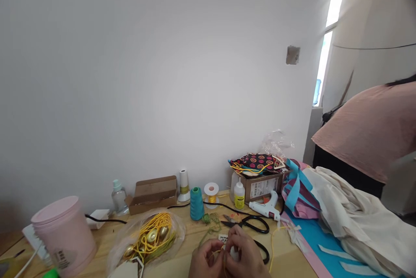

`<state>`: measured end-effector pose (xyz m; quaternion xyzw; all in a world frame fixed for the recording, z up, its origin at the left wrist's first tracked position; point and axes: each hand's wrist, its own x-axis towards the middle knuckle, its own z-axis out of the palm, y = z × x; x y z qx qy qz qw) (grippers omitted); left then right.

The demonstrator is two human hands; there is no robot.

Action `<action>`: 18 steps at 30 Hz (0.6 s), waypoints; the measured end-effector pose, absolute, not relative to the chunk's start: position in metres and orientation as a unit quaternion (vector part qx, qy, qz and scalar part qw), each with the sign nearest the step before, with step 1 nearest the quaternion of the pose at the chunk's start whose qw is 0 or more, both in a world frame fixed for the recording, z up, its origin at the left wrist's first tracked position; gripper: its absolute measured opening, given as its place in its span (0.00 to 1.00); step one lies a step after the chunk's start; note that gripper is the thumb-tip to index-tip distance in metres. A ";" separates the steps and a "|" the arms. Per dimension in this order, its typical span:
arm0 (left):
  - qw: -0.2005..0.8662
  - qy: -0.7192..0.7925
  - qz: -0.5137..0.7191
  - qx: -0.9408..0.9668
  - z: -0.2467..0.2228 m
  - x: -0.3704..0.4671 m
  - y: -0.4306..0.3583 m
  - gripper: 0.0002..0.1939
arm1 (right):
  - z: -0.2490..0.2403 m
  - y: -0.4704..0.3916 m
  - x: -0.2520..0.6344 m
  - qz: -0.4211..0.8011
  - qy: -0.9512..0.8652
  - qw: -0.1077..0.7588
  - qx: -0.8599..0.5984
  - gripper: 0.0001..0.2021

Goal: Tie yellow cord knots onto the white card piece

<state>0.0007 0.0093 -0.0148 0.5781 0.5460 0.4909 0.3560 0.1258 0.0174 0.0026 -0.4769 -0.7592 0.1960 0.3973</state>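
Low in the middle of the head view, my left hand (pixel 205 260) and my right hand (pixel 244 255) are close together with fingers pinched. A thin yellow cord (pixel 214 252) runs between the fingertips, and both hands grip it. Just behind the fingers shows a small white cut-out piece (pixel 222 238); whether it is attached to the cord, I cannot tell. Black-handled scissors (pixel 256 224) lie beyond my right hand, partly covered by it. Green thread (pixel 212 221) lies loose on the wooden table behind my left hand.
On the left are a pink bucket (pixel 63 239) and a plastic bag (pixel 113 243) with yellow cord and gold bells. A teal thread cone (pixel 196 204), glue bottle (pixel 239 194) and glue gun (pixel 264 206) stand or lie behind. Cream fabric (pixel 354 208) fills the right. A person (pixel 370 130) bends beyond.
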 end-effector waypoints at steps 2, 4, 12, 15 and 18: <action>0.339 0.545 0.498 0.583 -0.019 0.002 0.011 0.07 | 0.002 0.019 0.125 0.214 -0.754 0.408 -0.468 0.06; 0.343 0.543 0.504 0.578 -0.024 0.003 0.013 0.07 | 0.001 0.020 0.124 0.230 -0.751 0.415 -0.459 0.07; 0.373 0.548 0.522 0.537 -0.032 0.001 0.017 0.07 | -0.001 0.033 0.138 0.224 -0.695 0.471 -0.494 0.06; 0.382 0.556 0.524 0.520 -0.031 0.002 0.017 0.07 | 0.006 0.058 0.149 0.185 -0.605 0.499 -0.592 0.16; 0.383 0.560 0.527 0.512 -0.032 0.003 0.018 0.07 | 0.020 0.085 0.153 0.155 -0.595 0.468 -0.635 0.21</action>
